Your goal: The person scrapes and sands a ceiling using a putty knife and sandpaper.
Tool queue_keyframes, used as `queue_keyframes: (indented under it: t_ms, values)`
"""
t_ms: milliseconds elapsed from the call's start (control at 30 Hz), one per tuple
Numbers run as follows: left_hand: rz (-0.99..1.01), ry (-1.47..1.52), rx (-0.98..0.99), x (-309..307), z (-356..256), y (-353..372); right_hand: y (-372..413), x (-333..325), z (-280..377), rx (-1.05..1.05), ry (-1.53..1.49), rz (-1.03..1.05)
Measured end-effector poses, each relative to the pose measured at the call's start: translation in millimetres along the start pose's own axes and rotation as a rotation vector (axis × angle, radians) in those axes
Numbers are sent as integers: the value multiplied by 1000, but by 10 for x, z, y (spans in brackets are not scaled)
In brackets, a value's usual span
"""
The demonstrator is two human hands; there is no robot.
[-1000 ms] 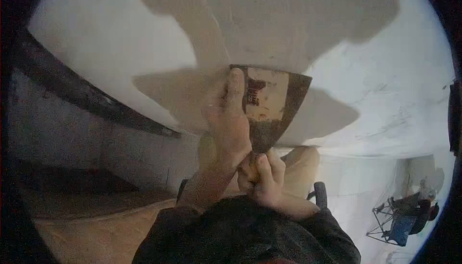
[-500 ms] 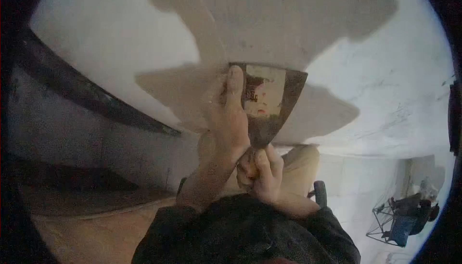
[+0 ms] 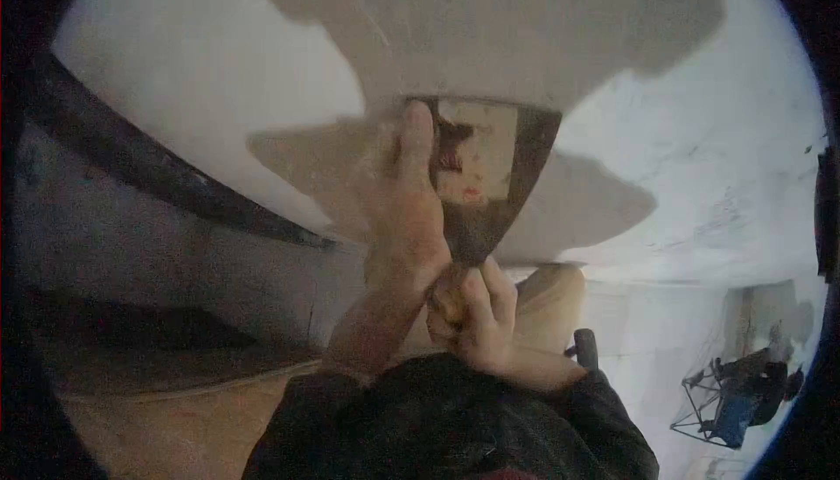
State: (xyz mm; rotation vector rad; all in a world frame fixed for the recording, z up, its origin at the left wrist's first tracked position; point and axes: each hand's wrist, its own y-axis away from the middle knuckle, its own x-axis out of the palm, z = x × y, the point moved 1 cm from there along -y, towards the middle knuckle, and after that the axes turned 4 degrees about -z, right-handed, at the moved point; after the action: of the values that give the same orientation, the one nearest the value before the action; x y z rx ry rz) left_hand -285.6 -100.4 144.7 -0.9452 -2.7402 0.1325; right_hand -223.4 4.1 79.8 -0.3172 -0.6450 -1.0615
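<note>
since half a second ago, in the head view, the scraper (image 3: 500, 217) has slid a little further up the picture, with both hands going along. its broad edge lies near or against a pale surface (image 3: 717, 191); contact along its whole length cannot be made out. the right hand (image 3: 483, 315) is clamped round the handle (image 3: 451, 301), just below the narrow end of the blade. the left hand (image 3: 407, 217) lies up the blade's left side, thumb along the margin; whether its fingers close behind is hidden. the two hands sit together, wrist beside knuckles.

as a guess, it is light, thin and stiff with some spring at the wide edge, hardly fragile; the worn label (image 3: 481, 147) might be slicker than bare metal. best hold: the handle, with a thumb steadying the blade's side, clear of the edge.

compared with that frame, the shadow (image 3: 306, 169) beside the blade keeps about the same shape, and the metal frame (image 3: 696, 403) at far right sits slightly shifted.
</note>
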Motion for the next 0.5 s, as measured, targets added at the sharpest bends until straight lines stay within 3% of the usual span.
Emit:
queue_keyframes:
  t_ms: [33, 67, 100, 167, 300, 433, 500]
  values:
    - [-13, -62, 46, 4, 49, 36, 28, -61, -16, 15, 9, -29]
    - [58, 91, -48, 9, 70, 44, -17, -169, -93, -147, 247, -6]
    - [116, 238, -152, 24, 53, 49, -46, -151, -63, -130, 196, 37]
    - [189, 215, -61, -10, 18, -28, -61, -93, 53, -83, 84, 113]
    - [58, 245, -115, 89, 57, 79, 4, -123, 41, -70, 154, 29]
    - [93, 224, 26, 101, 32, -23, -89, -133, 23, -154, 179, 53]
    - [30, 148, -48, 125, 23, 36, -81, -143, 41, -125, 156, 64]
